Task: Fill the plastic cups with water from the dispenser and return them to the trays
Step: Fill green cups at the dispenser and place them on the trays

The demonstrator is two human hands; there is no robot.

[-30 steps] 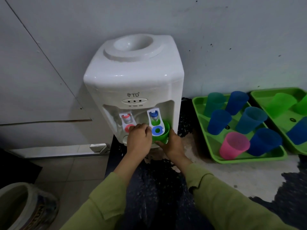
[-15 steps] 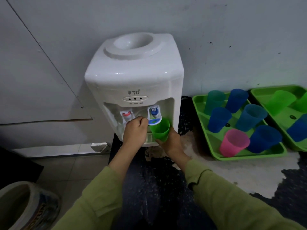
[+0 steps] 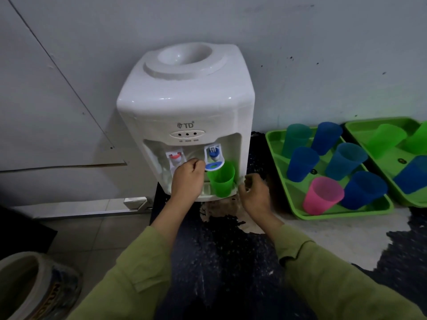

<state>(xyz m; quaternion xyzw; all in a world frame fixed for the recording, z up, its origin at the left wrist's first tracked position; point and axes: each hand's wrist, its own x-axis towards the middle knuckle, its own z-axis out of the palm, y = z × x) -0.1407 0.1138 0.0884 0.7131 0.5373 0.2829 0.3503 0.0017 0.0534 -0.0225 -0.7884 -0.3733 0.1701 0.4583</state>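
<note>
Head view, as I watch over the link: the green cup (image 3: 221, 181) stands upright on the drip ledge of the white dispenser (image 3: 184, 100), directly under the blue tap lever (image 3: 215, 166). The left hand (image 3: 188, 181) is curled with its knuckles just beside that lever, though I cannot tell whether the fingers grip it. The right hand (image 3: 254, 192), blurred, is loosely curled around nothing just right of the cup, apart from it. To the right, the near green tray (image 3: 358, 211) holds a pink cup (image 3: 322, 195) among blue ones, with a second tray (image 3: 362, 137) beyond.

A dark speckled counter (image 3: 219, 262) with worn pale patches carries the water dispenser (image 3: 184, 107), a green tray (image 3: 346, 214) beside it and a second tray (image 3: 381, 120) beyond.
</note>
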